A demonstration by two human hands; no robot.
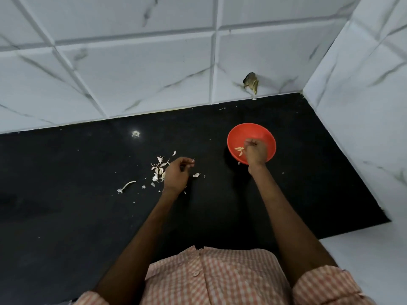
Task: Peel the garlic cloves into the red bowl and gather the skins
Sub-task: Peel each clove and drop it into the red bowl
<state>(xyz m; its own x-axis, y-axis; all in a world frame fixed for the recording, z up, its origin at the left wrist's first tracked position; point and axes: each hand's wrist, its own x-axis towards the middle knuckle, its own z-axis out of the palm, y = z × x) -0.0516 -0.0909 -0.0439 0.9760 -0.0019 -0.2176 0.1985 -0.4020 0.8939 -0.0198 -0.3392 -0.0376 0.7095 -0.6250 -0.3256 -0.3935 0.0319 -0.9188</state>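
Note:
The red bowl point(264, 134) stands on the black counter at the right, with peeled garlic cloves point(239, 150) lying inside. My right hand point(255, 151) hovers over the bowl with its fingers curled; what they hold is hidden. To the left, my left hand point(176, 173) pinches a small piece of garlic skin between thumb and fingertips. A loose heap of pale garlic skins point(159, 169) lies just left of that hand, and one more skin point(196, 175) lies to its right.
A garlic stem point(127, 186) and small skin flakes are scattered left of the heap. The black counter point(88, 216) meets white tiled walls at the back and right, with a damaged hole in the tile point(251, 82). The counter's right end drops off near me.

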